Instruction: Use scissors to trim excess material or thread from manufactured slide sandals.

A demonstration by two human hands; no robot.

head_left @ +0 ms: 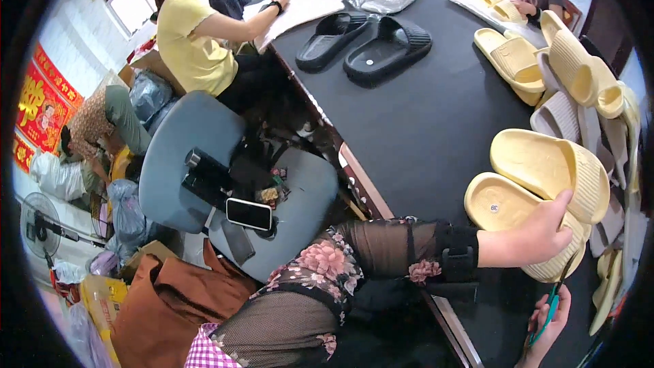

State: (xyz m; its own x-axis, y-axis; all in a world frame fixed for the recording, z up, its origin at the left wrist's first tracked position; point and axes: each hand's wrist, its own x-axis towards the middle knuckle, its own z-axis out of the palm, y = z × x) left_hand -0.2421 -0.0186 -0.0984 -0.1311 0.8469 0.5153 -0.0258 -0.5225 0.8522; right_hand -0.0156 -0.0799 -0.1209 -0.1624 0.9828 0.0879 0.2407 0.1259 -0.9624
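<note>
My left hand, beyond a sheer black floral sleeve, is closed on the strap side of a pale yellow slide slipper with a round size sticker on its footbed. A matching yellow slipper lies against it on the far side, its ribbed strap to the right. My right hand is closed round the teal handles of a pair of scissors. Their dark blades point up and touch or nearly touch the edge of the nearer slipper's strap. Whether they are cutting anything is too small to tell.
A dark table carries a pair of black slippers and, on the right, a row of yellow and grey slippers. A grey chair with a phone stands left. Co-workers sit across the table and at its far left.
</note>
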